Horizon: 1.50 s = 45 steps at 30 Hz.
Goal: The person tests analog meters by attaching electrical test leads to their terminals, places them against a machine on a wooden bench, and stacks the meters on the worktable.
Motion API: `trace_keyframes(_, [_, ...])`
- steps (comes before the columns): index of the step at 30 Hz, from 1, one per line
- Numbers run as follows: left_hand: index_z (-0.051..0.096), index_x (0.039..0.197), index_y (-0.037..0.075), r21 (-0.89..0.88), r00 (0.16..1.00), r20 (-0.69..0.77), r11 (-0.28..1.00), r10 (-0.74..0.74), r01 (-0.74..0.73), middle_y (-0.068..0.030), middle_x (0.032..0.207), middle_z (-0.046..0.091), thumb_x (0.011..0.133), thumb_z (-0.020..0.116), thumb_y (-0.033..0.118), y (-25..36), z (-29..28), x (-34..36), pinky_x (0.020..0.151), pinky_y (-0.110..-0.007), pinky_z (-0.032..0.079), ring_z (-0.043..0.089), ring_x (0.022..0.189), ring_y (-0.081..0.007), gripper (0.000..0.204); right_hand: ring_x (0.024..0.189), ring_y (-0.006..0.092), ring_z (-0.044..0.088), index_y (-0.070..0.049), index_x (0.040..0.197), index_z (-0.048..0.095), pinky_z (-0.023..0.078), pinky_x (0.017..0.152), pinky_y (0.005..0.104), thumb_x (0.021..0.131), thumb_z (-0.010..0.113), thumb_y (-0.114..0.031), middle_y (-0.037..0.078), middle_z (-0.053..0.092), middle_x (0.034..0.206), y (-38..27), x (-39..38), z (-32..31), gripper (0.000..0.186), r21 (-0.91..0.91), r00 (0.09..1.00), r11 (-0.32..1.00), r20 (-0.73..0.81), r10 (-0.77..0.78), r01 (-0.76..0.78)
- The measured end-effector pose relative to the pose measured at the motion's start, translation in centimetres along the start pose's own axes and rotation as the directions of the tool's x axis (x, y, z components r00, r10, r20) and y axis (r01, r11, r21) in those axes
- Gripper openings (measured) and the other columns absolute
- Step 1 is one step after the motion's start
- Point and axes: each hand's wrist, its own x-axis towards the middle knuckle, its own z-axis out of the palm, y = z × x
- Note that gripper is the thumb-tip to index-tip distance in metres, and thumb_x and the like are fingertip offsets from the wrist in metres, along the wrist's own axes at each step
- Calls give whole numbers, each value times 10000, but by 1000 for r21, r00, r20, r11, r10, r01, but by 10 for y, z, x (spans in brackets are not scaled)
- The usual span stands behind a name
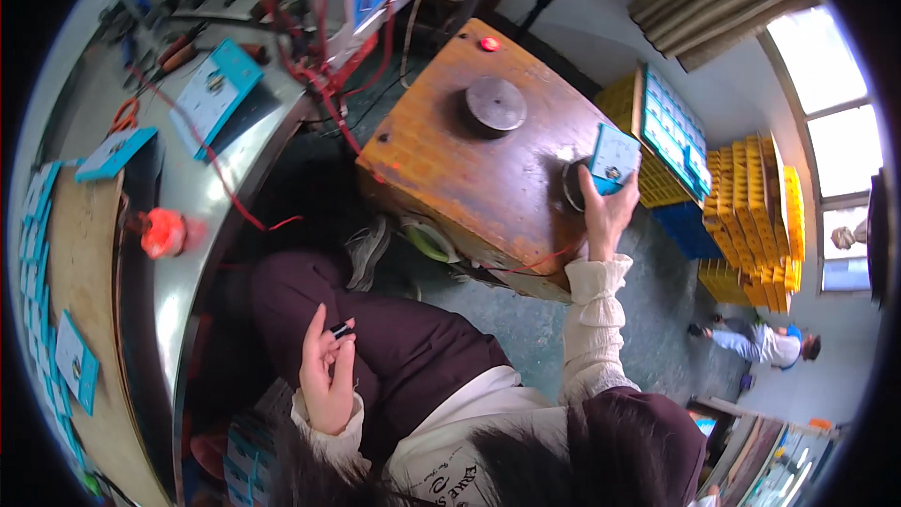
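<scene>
My right hand point(610, 211) reaches out over the brown machine table point(427, 145) and grips a flat teal panel meter point(615, 152) with a white face. The meter is above a dark round metal disc point(572, 184) near the table's right edge; whether they touch is hidden. A second round metal disc point(496, 105) sits farther left on the same table. Over my lap, my left hand point(328, 380) pinches a small black piece point(342, 330) between its fingers, its exact kind too small to tell.
A metal workbench point(239, 141) on the left bears teal meters point(216, 94), orange scissors point(125, 115) and a red jar point(163, 233). Red tubing point(324, 84) hangs behind. Yellow crates point(751, 216) and a tray of teal pieces point(674, 127) stand right. Another person point(774, 343) is far right.
</scene>
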Motion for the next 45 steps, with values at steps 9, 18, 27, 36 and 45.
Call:
trace_keyframes(9, [550,1287,-6,-71,988,-156,997,17,-29,-126,1089,678,914,583,15,-5,6,-20,800,-225,486,633,911,-102,375,1192,420,469,77,1338,431,367,1030,491,578,867,-453,254,523,1240,-84,-32,-21,1024,-131,970,962,-13,-244,240])
trace_keyframes(18, [523,1271,-4,137,817,-567,990,107,-35,-161,1077,658,898,599,58,22,-21,-48,726,-271,512,656,880,-154,386,1192,407,454,47,1453,221,414,981,448,564,885,-157,261,419,1303,-279,-233,-90,1128,900,396,435,402,-826,-5])
trace_keyframes(27, [331,1444,-19,-262,787,-615,956,-58,-135,-12,1014,637,935,583,57,13,-83,-92,562,-148,366,479,678,-6,573,806,78,655,45,1047,629,539,702,206,836,707,23,64,692,912,-283,-252,-104,226,459,-101,541,689,-717,-705])
trace_keyframes(36, [328,1454,-11,-315,812,-583,928,-25,-197,-25,1113,626,941,587,82,12,-83,-87,579,-162,386,516,743,-20,582,801,76,648,45,1019,638,527,708,203,825,722,16,66,700,911,-277,-247,-104,213,654,46,530,651,-757,-540])
trace_keyframes(45, [325,1458,-5,-315,832,-553,935,-43,-161,-29,1158,614,944,590,92,13,-79,-82,602,-166,396,537,805,-29,586,795,82,651,44,1002,646,531,721,213,808,733,20,82,703,903,-272,-241,-101,214,679,69,528,644,-762,-511])
